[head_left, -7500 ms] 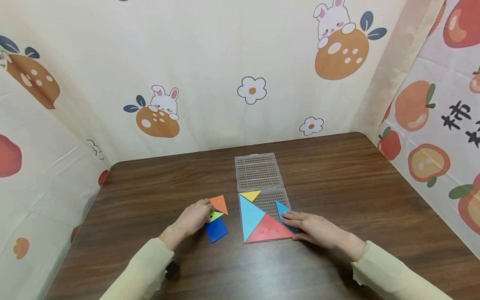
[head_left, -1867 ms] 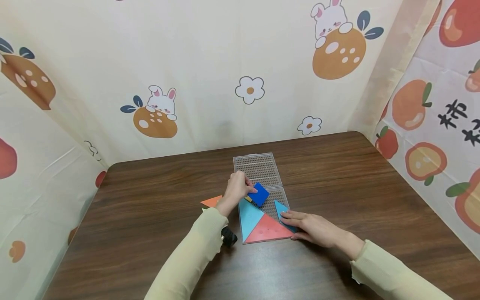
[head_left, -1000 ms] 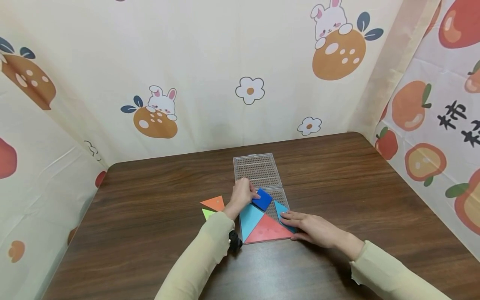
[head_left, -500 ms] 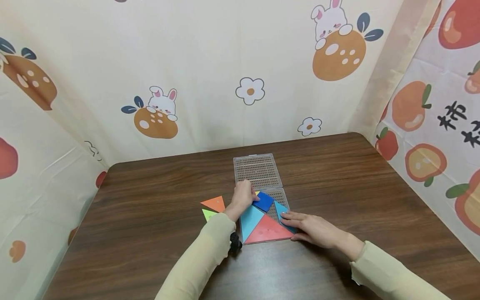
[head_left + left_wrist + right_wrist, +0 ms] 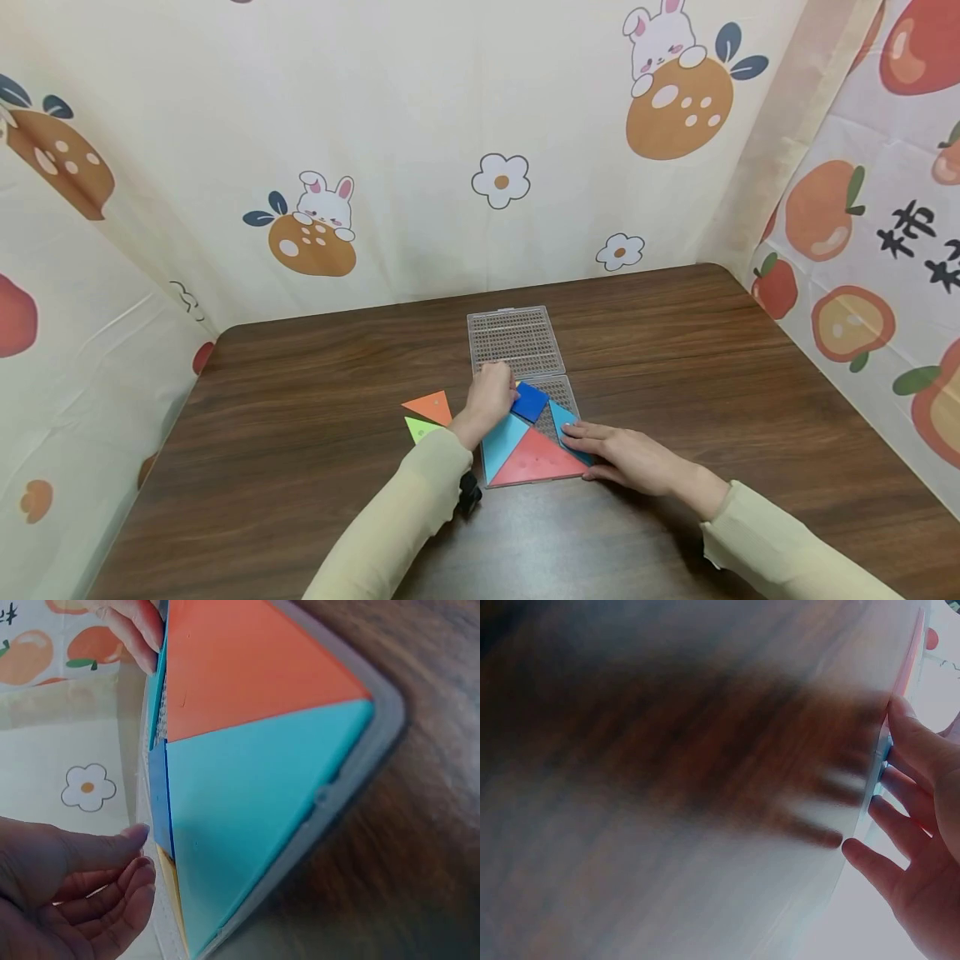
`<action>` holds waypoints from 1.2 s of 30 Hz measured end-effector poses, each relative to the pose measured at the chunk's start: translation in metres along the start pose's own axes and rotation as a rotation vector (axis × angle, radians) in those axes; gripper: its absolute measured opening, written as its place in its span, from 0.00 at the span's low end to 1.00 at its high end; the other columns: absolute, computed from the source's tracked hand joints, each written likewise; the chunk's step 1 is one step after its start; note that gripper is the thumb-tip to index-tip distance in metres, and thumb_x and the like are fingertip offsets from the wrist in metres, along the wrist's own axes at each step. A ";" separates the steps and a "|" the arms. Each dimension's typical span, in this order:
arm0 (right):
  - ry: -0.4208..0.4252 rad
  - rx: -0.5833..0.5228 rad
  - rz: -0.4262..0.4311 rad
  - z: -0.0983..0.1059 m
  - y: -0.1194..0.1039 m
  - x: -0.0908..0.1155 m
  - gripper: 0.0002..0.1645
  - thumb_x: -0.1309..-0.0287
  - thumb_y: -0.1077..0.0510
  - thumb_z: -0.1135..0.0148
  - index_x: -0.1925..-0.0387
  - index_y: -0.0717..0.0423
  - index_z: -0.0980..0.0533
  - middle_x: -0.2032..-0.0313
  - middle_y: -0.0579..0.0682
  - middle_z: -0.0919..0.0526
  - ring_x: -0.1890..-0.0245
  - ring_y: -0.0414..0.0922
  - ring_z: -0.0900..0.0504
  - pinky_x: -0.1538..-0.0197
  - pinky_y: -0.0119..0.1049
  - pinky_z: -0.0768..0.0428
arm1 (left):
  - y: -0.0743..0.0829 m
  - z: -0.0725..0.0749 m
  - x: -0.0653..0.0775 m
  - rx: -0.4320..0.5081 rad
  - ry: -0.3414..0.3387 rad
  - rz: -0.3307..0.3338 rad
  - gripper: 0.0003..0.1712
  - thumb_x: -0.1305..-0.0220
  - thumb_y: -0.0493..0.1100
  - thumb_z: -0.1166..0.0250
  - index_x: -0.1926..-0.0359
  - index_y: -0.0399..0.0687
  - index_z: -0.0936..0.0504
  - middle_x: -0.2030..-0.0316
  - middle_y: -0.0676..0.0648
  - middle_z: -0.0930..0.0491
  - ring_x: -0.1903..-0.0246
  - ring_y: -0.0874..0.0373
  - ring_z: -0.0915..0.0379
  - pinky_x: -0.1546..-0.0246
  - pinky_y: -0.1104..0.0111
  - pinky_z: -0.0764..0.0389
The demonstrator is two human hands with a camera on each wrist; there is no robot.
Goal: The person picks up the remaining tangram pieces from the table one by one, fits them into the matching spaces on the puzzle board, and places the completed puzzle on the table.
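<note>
In the head view, a blue square tangram piece (image 5: 530, 402) lies in the lower half of an open clear case (image 5: 558, 386), against a large light-blue triangle (image 5: 502, 442). My left hand (image 5: 491, 393) is at the square's left edge. In the left wrist view, its thumb and loosely curled fingers stand just beside the square (image 5: 160, 799) and the yellow triangle (image 5: 171, 889), with nothing seen between them. My right hand (image 5: 626, 457) rests extended fingers on a blue parallelogram (image 5: 562, 417) at the case's right side. A large red triangle (image 5: 537, 460) lies at the front of the case.
On the dark wooden table (image 5: 322, 375), an orange triangle (image 5: 431, 407) and a green triangle (image 5: 418, 429) lie left of the case, the green one partly behind my left sleeve. The case's mesh lid (image 5: 516, 340) lies flat at the back. Printed curtains (image 5: 420, 108) surround the table.
My left hand took the blue square from the table's left and laid it in the case; over the last half second its fingers drew slightly away from it. The right hand stayed put.
</note>
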State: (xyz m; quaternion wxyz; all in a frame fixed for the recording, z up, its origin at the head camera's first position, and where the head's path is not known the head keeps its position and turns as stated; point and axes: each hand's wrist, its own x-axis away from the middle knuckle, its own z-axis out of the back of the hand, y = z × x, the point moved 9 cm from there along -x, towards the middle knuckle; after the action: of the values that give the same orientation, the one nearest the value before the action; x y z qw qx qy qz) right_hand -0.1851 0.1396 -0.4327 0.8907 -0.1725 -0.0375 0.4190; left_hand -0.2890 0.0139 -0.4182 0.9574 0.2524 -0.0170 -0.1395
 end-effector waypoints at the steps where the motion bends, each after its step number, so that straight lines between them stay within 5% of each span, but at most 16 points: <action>1: 0.000 0.000 0.000 0.000 0.000 0.000 0.28 0.46 0.51 0.41 0.45 0.58 0.30 0.44 0.54 0.31 0.44 0.49 0.33 0.51 0.44 0.28 | 0.002 0.000 0.001 -0.005 -0.001 -0.019 0.07 0.48 0.35 0.35 0.80 0.41 0.22 0.81 0.49 0.25 0.80 0.61 0.29 0.81 0.73 0.29; 15: 0.009 -0.001 0.008 0.000 0.001 0.000 0.28 0.47 0.52 0.40 0.45 0.59 0.30 0.44 0.54 0.31 0.44 0.50 0.33 0.52 0.43 0.28 | 0.035 -0.017 0.022 -0.236 -0.144 -0.371 0.15 0.36 0.43 0.47 0.56 0.38 0.23 0.56 0.44 0.26 0.58 0.56 0.26 0.60 0.71 0.25; 24: 0.008 0.006 0.001 0.000 0.001 0.000 0.27 0.46 0.51 0.41 0.45 0.58 0.30 0.44 0.54 0.31 0.44 0.49 0.32 0.51 0.44 0.28 | 0.025 -0.036 0.045 -0.373 -0.407 -0.366 0.28 0.33 0.54 0.57 0.37 0.45 0.39 0.37 0.45 0.42 0.38 0.54 0.48 0.46 0.54 0.38; 36: 0.007 0.006 0.005 -0.001 0.001 0.000 0.27 0.45 0.51 0.42 0.45 0.58 0.30 0.44 0.54 0.31 0.44 0.50 0.32 0.52 0.44 0.28 | 0.010 -0.041 0.055 -0.399 -0.467 -0.371 0.37 0.38 0.63 0.57 0.34 0.49 0.47 0.34 0.49 0.52 0.35 0.54 0.58 0.42 0.50 0.47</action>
State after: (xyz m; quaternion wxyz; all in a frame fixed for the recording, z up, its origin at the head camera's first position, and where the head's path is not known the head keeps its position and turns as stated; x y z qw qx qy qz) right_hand -0.1858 0.1396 -0.4339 0.8902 -0.1715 -0.0330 0.4208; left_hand -0.2293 0.0272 -0.4512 0.9165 0.0208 -0.1617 -0.3653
